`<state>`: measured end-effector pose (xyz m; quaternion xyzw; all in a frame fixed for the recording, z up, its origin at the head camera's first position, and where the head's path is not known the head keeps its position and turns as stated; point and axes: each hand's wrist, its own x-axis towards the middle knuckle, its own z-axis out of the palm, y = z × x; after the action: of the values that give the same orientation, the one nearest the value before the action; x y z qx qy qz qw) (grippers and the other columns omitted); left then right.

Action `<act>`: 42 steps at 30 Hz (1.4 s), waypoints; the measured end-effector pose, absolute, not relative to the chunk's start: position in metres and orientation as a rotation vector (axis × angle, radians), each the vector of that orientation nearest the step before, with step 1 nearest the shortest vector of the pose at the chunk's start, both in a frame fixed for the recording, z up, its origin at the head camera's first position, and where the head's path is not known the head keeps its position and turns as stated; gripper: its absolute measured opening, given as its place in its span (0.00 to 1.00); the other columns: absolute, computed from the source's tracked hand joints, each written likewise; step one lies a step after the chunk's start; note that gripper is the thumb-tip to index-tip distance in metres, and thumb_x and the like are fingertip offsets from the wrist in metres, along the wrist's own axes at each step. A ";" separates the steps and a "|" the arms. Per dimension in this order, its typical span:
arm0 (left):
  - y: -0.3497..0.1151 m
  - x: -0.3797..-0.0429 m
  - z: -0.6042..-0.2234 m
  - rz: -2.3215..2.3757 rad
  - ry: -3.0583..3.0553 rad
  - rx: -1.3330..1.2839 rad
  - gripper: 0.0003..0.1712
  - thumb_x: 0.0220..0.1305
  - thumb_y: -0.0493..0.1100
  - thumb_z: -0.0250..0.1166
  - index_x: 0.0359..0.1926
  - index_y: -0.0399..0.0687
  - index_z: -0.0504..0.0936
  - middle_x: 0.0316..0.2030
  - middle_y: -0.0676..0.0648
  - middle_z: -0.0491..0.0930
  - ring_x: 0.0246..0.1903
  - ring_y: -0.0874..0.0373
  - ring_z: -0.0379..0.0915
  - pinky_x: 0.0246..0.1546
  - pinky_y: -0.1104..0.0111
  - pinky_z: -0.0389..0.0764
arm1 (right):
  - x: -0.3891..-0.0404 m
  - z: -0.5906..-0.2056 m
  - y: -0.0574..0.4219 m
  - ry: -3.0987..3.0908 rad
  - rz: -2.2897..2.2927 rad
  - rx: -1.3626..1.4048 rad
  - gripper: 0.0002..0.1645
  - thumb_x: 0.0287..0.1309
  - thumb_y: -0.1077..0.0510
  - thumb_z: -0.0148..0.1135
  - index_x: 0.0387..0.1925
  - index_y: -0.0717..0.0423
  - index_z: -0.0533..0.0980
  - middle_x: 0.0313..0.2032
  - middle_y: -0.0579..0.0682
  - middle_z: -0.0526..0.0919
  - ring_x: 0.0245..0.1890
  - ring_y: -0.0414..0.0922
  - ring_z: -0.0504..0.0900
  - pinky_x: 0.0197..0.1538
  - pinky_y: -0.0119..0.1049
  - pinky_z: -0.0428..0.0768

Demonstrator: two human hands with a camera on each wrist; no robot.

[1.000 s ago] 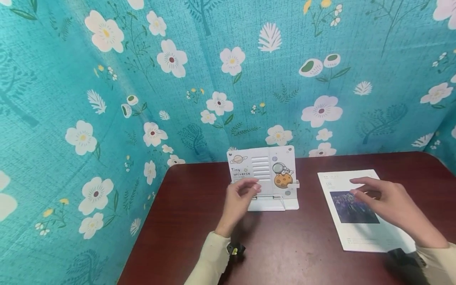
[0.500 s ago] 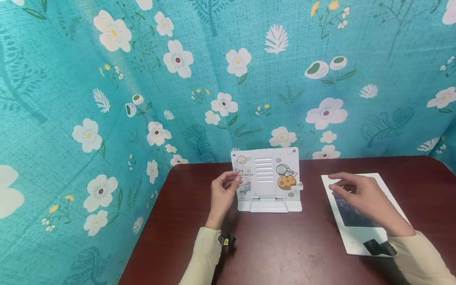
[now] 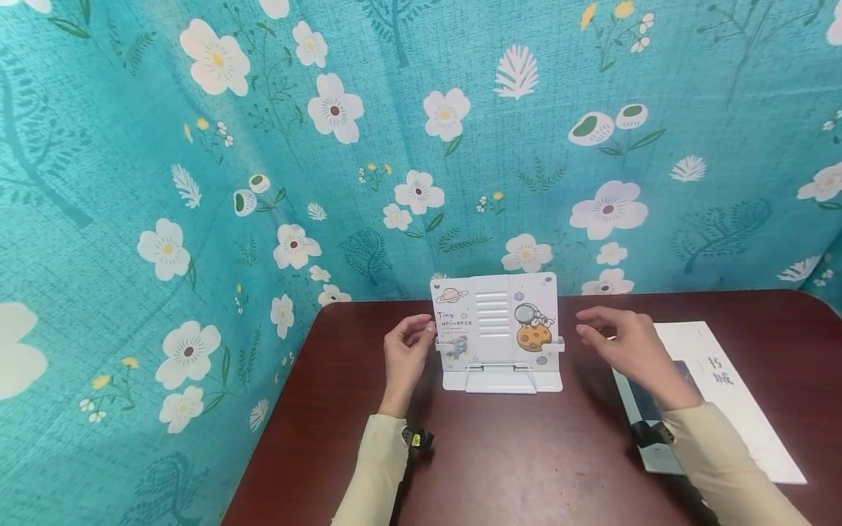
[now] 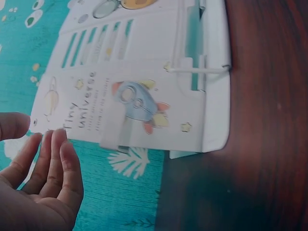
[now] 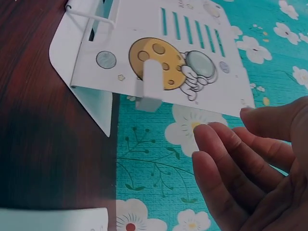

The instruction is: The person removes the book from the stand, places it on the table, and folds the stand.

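A white reading stand printed with "Tiny universe", a planet and an astronaut stands upright at the table's back. Small white page clips stick out at its left and right edges; the right clip shows large in the right wrist view. My left hand is beside the stand's left edge, fingers bent and thumb apart; whether the fingertips touch the board I cannot tell. My right hand hovers right of the stand, a gap away, with loosely bent fingers and nothing between them. Under the right forearm lies a white book, partly hidden.
The dark red-brown table has its back edge against a teal flowered cloth. A wire holder folds out at the stand's foot. Black wrist cameras sit on both wrists.
My left hand has drawn left from the stand's front to its left edge. My right hand has moved left from over the book toward the stand, uncovering the book's right part.
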<state>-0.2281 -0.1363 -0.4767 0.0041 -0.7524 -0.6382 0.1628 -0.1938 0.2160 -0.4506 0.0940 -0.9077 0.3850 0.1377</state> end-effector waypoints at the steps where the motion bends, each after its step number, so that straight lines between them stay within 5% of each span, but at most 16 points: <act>1: -0.136 -0.229 -0.479 -1.819 -2.142 0.023 0.12 0.66 0.37 0.72 0.49 0.39 0.88 0.43 0.38 0.90 0.40 0.46 0.90 0.38 0.73 0.85 | -0.196 -0.452 0.215 -2.614 1.108 0.274 0.14 0.65 0.60 0.69 0.50 0.63 0.84 0.40 0.63 0.92 0.36 0.58 0.91 0.30 0.31 0.78; 6: -0.135 -0.235 -0.488 -1.781 -2.149 0.071 0.13 0.65 0.34 0.71 0.50 0.36 0.87 0.44 0.37 0.89 0.43 0.46 0.89 0.41 0.71 0.86 | -0.203 -0.459 0.210 -2.591 1.085 0.258 0.13 0.64 0.61 0.69 0.47 0.65 0.85 0.39 0.64 0.91 0.35 0.58 0.91 0.31 0.32 0.78; 13: -0.136 -0.239 -0.498 -1.762 -2.214 0.038 0.10 0.66 0.36 0.72 0.48 0.44 0.89 0.45 0.40 0.90 0.44 0.47 0.89 0.48 0.57 0.88 | -0.213 -0.465 0.203 -2.626 1.077 0.214 0.12 0.65 0.60 0.68 0.46 0.65 0.86 0.39 0.64 0.91 0.34 0.54 0.89 0.32 0.36 0.77; 19: -0.131 -0.240 -0.503 -1.747 -2.248 0.037 0.10 0.66 0.36 0.71 0.48 0.45 0.89 0.44 0.41 0.90 0.41 0.51 0.88 0.45 0.64 0.88 | -0.218 -0.469 0.197 -2.612 1.105 0.225 0.10 0.65 0.61 0.67 0.44 0.64 0.87 0.38 0.62 0.92 0.34 0.54 0.91 0.32 0.34 0.78; 32: -0.128 -0.238 -0.502 -1.680 -2.263 0.071 0.09 0.62 0.33 0.73 0.44 0.43 0.90 0.41 0.41 0.90 0.40 0.51 0.88 0.47 0.59 0.89 | -0.223 -0.478 0.191 -2.580 1.150 0.218 0.07 0.64 0.65 0.67 0.41 0.64 0.86 0.36 0.63 0.91 0.27 0.45 0.85 0.26 0.31 0.74; 42: -0.137 -0.237 -0.498 -1.634 -2.296 0.064 0.05 0.60 0.34 0.75 0.38 0.41 0.91 0.37 0.40 0.90 0.34 0.56 0.86 0.40 0.69 0.87 | -0.229 -0.477 0.187 -2.553 1.132 0.221 0.09 0.64 0.65 0.67 0.43 0.63 0.87 0.36 0.62 0.92 0.26 0.44 0.81 0.26 0.31 0.72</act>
<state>-0.2374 -0.1366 -0.4979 0.0224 -0.8039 -0.5721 0.1610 -0.2291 0.1869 -0.4770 0.0776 -0.8981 0.3984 0.1693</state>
